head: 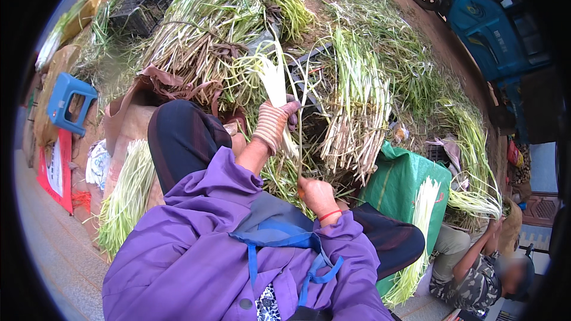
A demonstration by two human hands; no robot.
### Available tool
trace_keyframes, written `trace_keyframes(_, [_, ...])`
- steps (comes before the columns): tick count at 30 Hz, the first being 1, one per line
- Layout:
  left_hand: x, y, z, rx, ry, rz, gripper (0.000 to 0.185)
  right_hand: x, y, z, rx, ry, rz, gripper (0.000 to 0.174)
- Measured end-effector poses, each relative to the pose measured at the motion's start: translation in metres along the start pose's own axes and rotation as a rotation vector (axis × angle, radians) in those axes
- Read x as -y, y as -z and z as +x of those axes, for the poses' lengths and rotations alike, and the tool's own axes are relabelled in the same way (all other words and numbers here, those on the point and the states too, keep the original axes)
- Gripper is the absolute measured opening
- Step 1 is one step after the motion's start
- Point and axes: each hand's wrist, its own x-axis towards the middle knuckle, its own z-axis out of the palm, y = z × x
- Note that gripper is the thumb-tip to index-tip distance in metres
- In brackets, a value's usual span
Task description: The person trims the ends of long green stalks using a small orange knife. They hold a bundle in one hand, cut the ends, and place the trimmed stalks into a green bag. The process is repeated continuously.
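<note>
My left hand (276, 120), in a striped knit glove with bare or dark fingertips, grips a bundle of pale garlic chives (273, 81), their white ends fanning out above the fist. My right hand (316, 194), bare with a red string at the wrist, pinches the lower end of one long stalk (300, 142) that runs up beside the bundle. Beyond the hands lie a big heap of green-topped stalks (214, 22) and, to its right, another pile of stalks (357, 98). Loose leaves lie below the hands.
Pale chives lie at my left (129, 191) and on a green woven sack (397, 187) at my right. A black plastic crate (142, 6) and a blue stool (71, 103) stand left. A person (482, 276) holding stalks sits at right; a blue three-wheeled vehicle (495, 31) stands upper right.
</note>
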Motion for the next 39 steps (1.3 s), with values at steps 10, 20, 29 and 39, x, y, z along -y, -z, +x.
trace_keyframes(10, [0.001, -0.005, -0.01, 0.109, -0.057, 0.061, 0.021, -0.001, 0.083, 0.028, -0.297, -0.195, 0.605, 0.019])
trace_keyframes(20, [0.005, -0.004, -0.015, 0.225, 0.014, 0.043, 0.028, -0.02, 0.113, 0.084, -0.541, -0.068, 0.541, 0.028])
trace_keyframes(29, [0.003, -0.005, -0.012, 0.242, 0.015, 0.119, 0.026, -0.053, 0.13, 0.073, -0.507, -0.185, 0.755, 0.023])
trace_keyframes(39, [0.013, -0.002, -0.003, 0.102, 0.04, 0.189, 0.023, -0.011, 0.096, 0.075, -0.559, -0.048, 1.521, 0.011])
